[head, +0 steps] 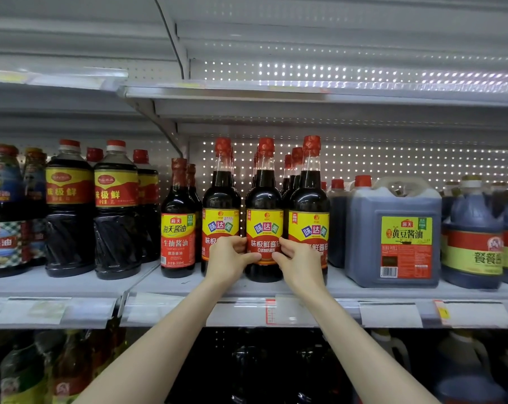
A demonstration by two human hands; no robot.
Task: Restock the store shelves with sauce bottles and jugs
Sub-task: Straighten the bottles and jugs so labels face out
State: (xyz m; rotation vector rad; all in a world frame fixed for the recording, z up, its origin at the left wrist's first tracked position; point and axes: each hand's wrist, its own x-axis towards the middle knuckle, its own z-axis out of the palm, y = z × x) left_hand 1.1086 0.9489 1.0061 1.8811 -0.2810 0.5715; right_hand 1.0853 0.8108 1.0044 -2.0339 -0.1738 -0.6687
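A tall dark sauce bottle (263,199) with a red cap and a yellow-and-red label stands upright at the front of the middle shelf (247,290). My left hand (228,258) grips its left side at label height. My right hand (298,258) grips its right side. Two matching bottles flank it: one on the left (221,196) and one on the right (309,196), each partly hidden by my hands. More of the same stand behind them.
A smaller red-labelled bottle (177,223) stands left of the group, with wide 1L bottles (116,211) further left. A big square jug (392,231) and round jugs (474,237) fill the right. The upper shelf (305,94) hangs above; price tags (389,314) line the shelf edge.
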